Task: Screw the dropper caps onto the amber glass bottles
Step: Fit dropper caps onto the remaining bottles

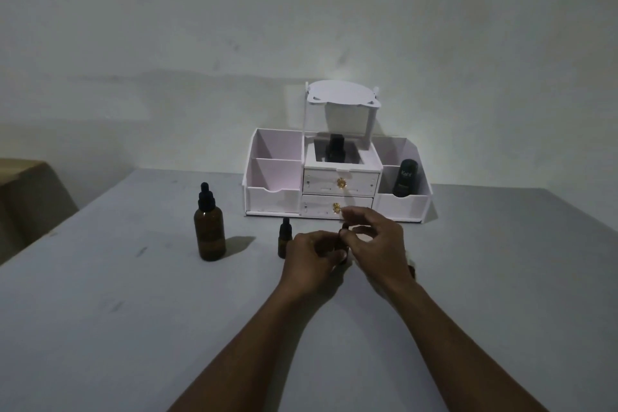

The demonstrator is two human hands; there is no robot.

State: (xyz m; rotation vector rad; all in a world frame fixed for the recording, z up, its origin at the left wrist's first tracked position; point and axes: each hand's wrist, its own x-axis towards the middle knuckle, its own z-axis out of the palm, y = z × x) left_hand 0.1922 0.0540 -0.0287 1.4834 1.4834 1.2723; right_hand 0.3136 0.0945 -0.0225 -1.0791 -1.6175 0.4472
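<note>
The left hand (pixel 312 256) and right hand (pixel 374 237) hide nearly all of a small bottle (pixel 341 246) between them.

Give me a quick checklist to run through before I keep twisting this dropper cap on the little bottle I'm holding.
1. Bottle steadied: left hand wraps the small bottle in hand near the table. Ok.
2. Cap gripped: right hand has its fingertips at the bottle's top. Ok.
3. Cap straight on the threads: hidden by fingers, dim light. Cannot tell.
4. Neighbours clear: small capped bottle stands right beside the left hand and could be bumped. Not ok.
5. Large amber bottle upright, capped, well to the left. Ok.
6. White organizer behind, apart from both hands. Ok.
</note>
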